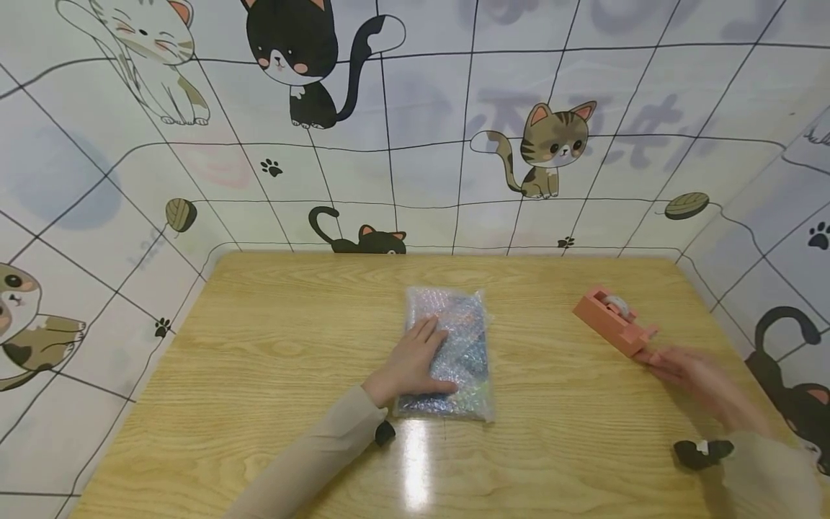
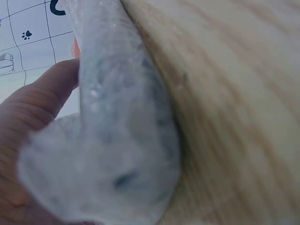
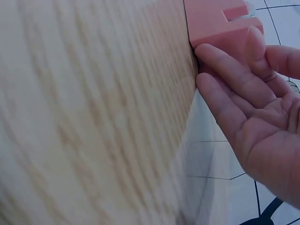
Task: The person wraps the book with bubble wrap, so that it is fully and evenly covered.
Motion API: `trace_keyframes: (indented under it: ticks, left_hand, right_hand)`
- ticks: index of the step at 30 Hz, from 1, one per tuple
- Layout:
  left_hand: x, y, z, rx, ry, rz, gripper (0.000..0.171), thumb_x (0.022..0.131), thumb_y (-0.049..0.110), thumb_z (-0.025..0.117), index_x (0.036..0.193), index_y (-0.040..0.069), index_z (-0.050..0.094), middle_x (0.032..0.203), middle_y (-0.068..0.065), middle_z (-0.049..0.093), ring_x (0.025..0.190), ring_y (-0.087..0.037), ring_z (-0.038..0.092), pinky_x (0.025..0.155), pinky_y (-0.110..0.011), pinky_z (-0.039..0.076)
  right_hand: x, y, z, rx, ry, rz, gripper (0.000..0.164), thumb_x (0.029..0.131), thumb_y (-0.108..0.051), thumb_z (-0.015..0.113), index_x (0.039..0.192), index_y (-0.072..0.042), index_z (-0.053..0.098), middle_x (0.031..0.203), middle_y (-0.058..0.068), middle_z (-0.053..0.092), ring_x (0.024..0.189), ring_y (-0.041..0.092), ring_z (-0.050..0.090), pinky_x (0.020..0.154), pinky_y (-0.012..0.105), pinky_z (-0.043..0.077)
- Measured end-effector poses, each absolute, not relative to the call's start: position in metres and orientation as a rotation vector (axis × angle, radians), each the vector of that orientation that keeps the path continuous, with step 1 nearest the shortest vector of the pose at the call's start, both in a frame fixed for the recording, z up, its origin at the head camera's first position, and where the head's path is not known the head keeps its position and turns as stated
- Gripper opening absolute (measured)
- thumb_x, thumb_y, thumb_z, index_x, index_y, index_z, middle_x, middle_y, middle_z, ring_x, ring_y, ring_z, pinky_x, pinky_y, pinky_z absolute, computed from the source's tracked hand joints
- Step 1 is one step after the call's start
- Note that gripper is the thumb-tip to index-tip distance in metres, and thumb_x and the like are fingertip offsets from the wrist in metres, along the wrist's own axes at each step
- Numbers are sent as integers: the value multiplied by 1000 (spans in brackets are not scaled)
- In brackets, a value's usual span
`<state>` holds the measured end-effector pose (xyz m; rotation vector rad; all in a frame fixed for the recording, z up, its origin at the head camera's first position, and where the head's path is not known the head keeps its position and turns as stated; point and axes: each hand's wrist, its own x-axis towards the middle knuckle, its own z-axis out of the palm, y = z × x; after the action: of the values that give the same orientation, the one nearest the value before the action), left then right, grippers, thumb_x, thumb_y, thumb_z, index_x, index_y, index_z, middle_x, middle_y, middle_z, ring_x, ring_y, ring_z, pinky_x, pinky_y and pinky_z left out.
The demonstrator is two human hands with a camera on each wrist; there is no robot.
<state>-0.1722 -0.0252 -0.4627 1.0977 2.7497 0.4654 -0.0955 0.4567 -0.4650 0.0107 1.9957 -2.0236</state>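
Observation:
A flat package in bubble wrap lies on the table, with bluish printed contents showing through. My left hand rests on its left half, fingers spread. In the left wrist view the wrapped package fills the middle, with part of the left hand beside it. A coral-pink tape dispenser holding a tape roll stands at the right. At its near end is my right hand, slightly blurred. In the right wrist view, the right hand's extended fingertips touch the dispenser's lower edge.
The wood-grain table meets a cat-patterned backdrop at the back and both sides. A black wrist device sits at the right cuff, and another dark one at the left cuff.

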Motion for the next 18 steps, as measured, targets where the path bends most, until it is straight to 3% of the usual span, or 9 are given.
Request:
trace_keyframes:
  ticks: [6,10,18]
  left_hand:
    - [-173,-25,-463,1101,2750,468,93,73,59,70,140,3,38,151,-23,22,140,-34,16,115,-41,14]
    - [-173,-25,-463,1114,2751,474,94,73,59,70,140,2,38,150,-24,21,140,-35,16,114,-41,14]
    - [-171,-26,-462,1121,2743,475,93,73,59,70,140,2,38,150,-24,22,140,-35,16,115,-42,14]
  right_hand:
    - [-98,455,-467,23,1929,-2081,33,102,-8,34,95,-5,66,98,-4,70,93,5,65,78,20,53]
    - [-105,457,-467,128,1863,-2097,35,100,-6,30,85,0,62,93,3,72,90,9,67,77,23,54]
    - [-108,461,-472,228,1731,-2144,41,99,-4,19,79,0,54,87,10,72,87,12,68,76,23,54]
